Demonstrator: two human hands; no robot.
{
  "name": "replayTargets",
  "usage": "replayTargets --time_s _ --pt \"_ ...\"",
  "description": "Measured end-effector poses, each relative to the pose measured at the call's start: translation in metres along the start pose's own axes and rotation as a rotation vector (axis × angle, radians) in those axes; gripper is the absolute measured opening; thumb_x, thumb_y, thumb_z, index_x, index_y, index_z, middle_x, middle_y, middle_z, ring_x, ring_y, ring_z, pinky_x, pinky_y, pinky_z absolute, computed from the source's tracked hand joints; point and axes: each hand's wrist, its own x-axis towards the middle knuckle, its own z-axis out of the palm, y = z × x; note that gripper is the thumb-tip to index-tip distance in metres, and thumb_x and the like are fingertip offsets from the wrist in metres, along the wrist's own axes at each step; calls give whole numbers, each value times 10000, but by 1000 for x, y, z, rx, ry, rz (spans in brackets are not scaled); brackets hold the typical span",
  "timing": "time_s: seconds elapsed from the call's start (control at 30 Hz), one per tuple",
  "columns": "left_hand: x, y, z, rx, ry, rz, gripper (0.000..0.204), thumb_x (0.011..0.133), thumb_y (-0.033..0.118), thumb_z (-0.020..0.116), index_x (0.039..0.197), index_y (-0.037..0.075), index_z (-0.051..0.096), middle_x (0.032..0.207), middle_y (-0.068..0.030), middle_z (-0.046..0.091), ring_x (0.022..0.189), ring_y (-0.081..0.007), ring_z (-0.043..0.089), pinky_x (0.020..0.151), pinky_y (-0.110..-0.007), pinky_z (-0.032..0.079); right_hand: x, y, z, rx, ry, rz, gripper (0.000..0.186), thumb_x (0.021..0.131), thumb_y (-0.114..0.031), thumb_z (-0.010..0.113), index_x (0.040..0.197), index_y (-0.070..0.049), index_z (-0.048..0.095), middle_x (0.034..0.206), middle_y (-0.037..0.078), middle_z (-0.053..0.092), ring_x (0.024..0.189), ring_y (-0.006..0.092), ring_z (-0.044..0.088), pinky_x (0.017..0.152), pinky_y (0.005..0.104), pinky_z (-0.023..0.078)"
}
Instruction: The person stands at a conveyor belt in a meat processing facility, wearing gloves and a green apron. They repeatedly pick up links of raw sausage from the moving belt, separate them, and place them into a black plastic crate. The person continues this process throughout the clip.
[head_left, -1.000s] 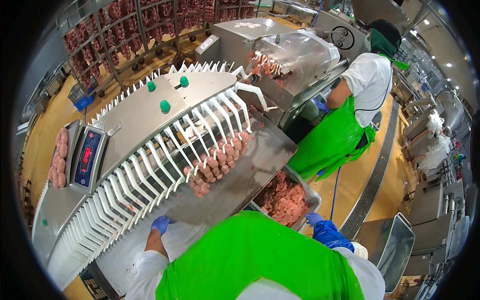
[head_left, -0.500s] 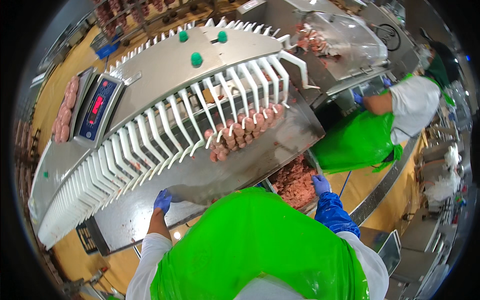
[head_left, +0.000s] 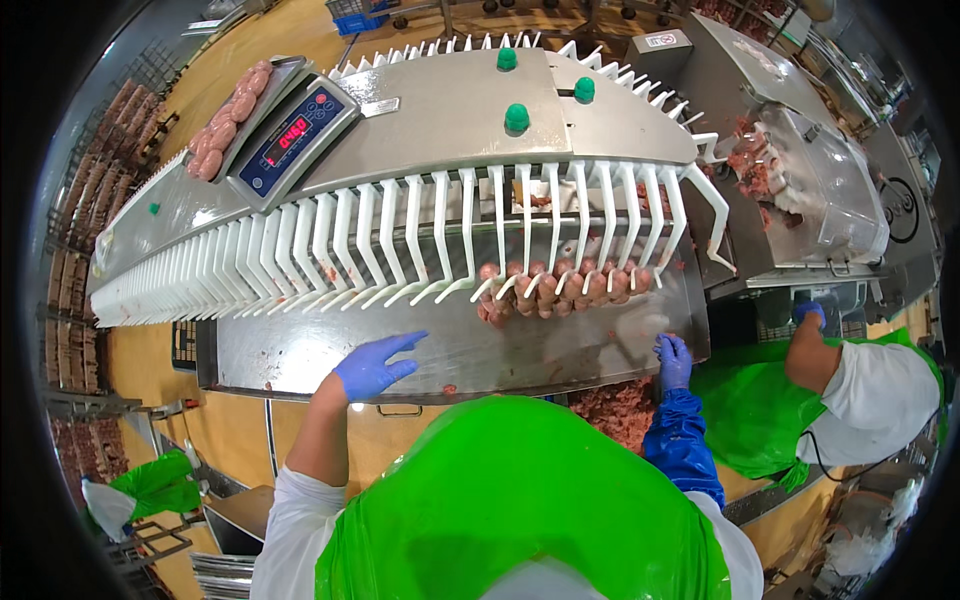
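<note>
My left hand [head_left: 378, 368], in a blue glove, is held over the near side of the metal tray [head_left: 290, 350] with its fingers spread and nothing in it. At the tray's right end is my right hand [head_left: 673, 360], also blue-gloved, with a blue sleeve; its fingers are drawn together, and whatever may be between them is too small to make out. Pale pink sausage links [head_left: 545, 292] hang in bunches from the white hooks [head_left: 440, 230] of a long rack, between and beyond my hands. Beside my right forearm, a tub of minced meat [head_left: 612, 412] is partly hidden by my green apron.
A scale [head_left: 295, 135] with a lit display stands on the rack's steel top, more sausage links [head_left: 230, 118] beside it. On the right, a co-worker in a green apron [head_left: 750, 410] reaches toward a machine [head_left: 820, 190] holding meat. Another person [head_left: 150, 490] is at far left.
My view has swung to the right. My left hand has risen further over the tray with its fingers spread. My right hand has left the meat tub's edge and moved up to the tray.
</note>
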Motion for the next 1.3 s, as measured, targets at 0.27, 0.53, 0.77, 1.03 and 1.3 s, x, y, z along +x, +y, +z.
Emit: replayTargets --time_s 0.27,0.53,0.77,1.03,1.3 --pt "73 202 -75 169 551 629 657 946 454 545 1434 29 431 1445 -167 484 1353 -317 441 1104 -394 351 43 16 14 7 -123 -5 211 966 -160 589 1097 -7 650 1024 74 665 862 152 646 743 272 535" --pt "285 266 -113 849 854 78 787 938 616 416 1511 88 304 1588 -134 249 1470 -315 224 1156 -480 272 107 -21 13 363 -103 192 376 1007 -337 506 1234 -49 589 1133 80 655 969 184 646 798 293 509" --pt "322 271 -114 783 858 -66 755 953 567 422 1520 88 279 1577 -162 264 1466 -327 228 1180 -431 245 202 -110 -1 1102 -36 141 582 1031 -486 349 1402 -48 440 1406 104 506 1231 264 526 1007 373 422" --pt "312 278 -110 866 858 -4 687 964 543 424 1499 120 342 1555 -140 318 1443 -284 291 1164 -420 278 264 -161 5 1089 -152 -17 648 1027 -543 228 1411 -78 467 1484 97 441 1368 325 393 1132 466 284" --pt "310 274 -112 865 837 -12 671 964 568 413 1478 136 388 1542 -149 343 1431 -288 318 1152 -421 296 266 -210 34 1264 -115 119 630 1022 -533 287 1404 -59 454 1468 141 447 1377 346 386 1132 524 291"
